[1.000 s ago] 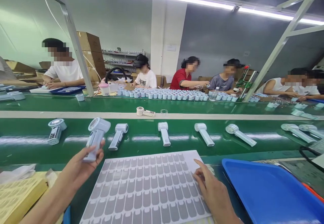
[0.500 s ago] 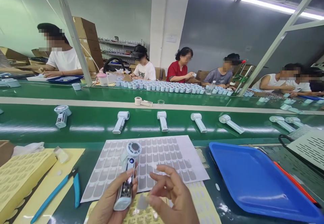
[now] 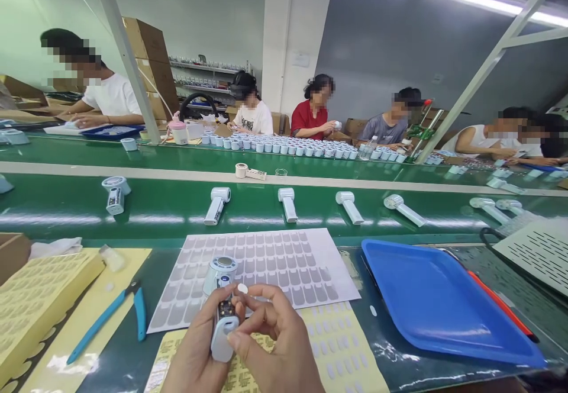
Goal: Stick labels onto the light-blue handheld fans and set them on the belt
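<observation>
Right hand closer to device, half-curled, hold unclear; white oval by forefinger; left hand wraps handle; fine positioning apparently, wants steadiness.

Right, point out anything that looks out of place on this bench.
A small white oval lies loose on the green bench, left of the blue tray, off the yellow sheet that holds similar ones.

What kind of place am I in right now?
Probably a small-appliance assembly workshop: handheld fans lie spaced along a green conveyor belt, a row of workers sits opposite, and a cardboard box stack stands behind.
</observation>
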Demonstrator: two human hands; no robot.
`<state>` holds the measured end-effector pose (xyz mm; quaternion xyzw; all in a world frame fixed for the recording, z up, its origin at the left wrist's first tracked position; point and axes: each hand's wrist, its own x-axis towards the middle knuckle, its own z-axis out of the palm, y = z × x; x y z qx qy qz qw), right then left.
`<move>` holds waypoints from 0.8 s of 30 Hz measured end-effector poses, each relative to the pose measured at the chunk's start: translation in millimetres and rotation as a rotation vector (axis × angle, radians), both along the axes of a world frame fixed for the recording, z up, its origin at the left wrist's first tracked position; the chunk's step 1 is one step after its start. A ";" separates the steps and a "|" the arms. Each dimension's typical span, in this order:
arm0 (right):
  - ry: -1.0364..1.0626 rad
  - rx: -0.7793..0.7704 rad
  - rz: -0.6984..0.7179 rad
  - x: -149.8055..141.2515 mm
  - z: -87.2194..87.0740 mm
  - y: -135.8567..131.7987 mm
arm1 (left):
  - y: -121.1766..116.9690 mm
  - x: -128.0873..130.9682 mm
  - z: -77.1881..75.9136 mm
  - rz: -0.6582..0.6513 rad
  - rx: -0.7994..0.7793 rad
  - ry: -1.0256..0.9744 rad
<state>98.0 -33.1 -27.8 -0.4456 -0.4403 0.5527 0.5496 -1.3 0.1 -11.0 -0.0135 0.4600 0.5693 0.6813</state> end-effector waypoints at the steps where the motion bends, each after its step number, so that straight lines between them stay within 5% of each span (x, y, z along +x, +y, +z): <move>1: -0.002 0.000 0.002 0.1 0.8 -0.3 | 0.1 -0.1 -0.3 0.010 -0.015 -0.046; 15: -0.067 0.012 0.028 2.2 3.8 -0.3 | 0.2 1.8 2.6 0.018 -0.022 -0.124; 18: -0.179 0.136 -0.006 -1.2 -9.0 -0.6 | -3.2 3.3 6.2 0.037 -0.025 -0.133; 22: -0.373 0.494 -0.216 -7.3 -26.5 -0.8 | -12.1 6.1 13.4 0.029 -0.055 -0.103; 24: -0.381 0.454 -0.262 -6.2 -25.3 -2.2 | -16.1 7.3 15.8 0.000 -0.085 -0.131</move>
